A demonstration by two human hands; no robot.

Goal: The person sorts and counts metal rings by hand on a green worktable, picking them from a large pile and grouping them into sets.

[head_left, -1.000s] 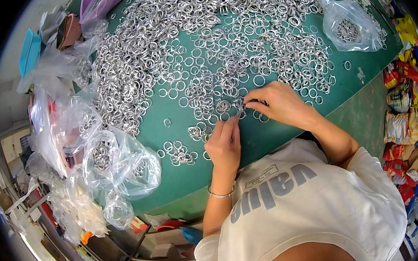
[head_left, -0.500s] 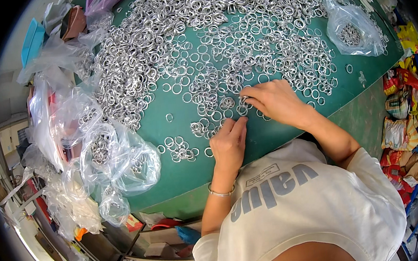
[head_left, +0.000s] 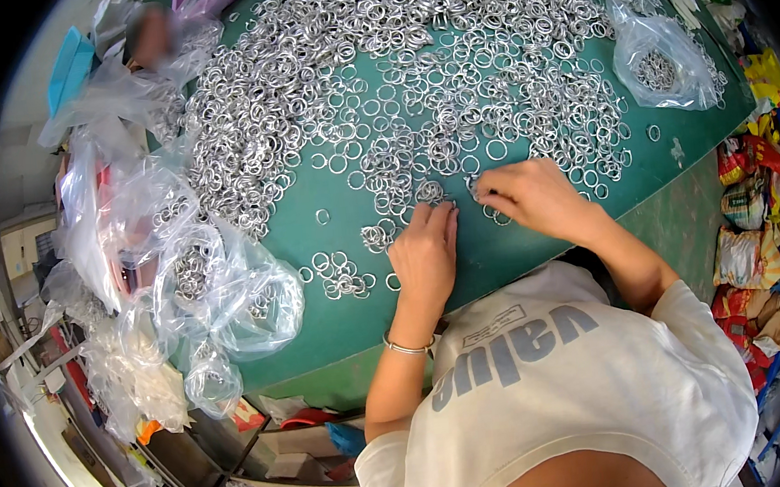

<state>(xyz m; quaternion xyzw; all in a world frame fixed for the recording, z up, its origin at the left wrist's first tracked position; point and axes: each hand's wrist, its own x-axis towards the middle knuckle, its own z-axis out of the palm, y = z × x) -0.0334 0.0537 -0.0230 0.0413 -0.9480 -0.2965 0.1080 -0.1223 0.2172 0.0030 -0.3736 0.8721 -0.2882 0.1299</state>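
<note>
A great many silver metal rings (head_left: 390, 5) lie heaped and scattered over the green table (head_left: 360, 333). My left hand (head_left: 423, 250), a bangle at its wrist, is closed in a pinch at the near edge of the loose rings; what its fingertips hold, if anything, is too small to make out. Just to the right, my right hand (head_left: 538, 197) pinches a metal ring (head_left: 472, 183) between thumb and fingers. Close beyond the left fingertips rests a small cluster of rings (head_left: 429, 192). Another small pile (head_left: 344, 276) sits to the left of my left hand.
Clear plastic bags with rings inside (head_left: 229, 297) crowd the table's left edge. Another open bag of rings (head_left: 660, 67) stands at the far right. A blue plastic container (head_left: 70, 69) is at the far left. Colourful packages (head_left: 747, 243) are stacked right of the table.
My right hand has moved slightly right, away from the left, with its fingertips still pinched. My left fingertips have shifted slightly farther up the table. The view has shifted a little.
</note>
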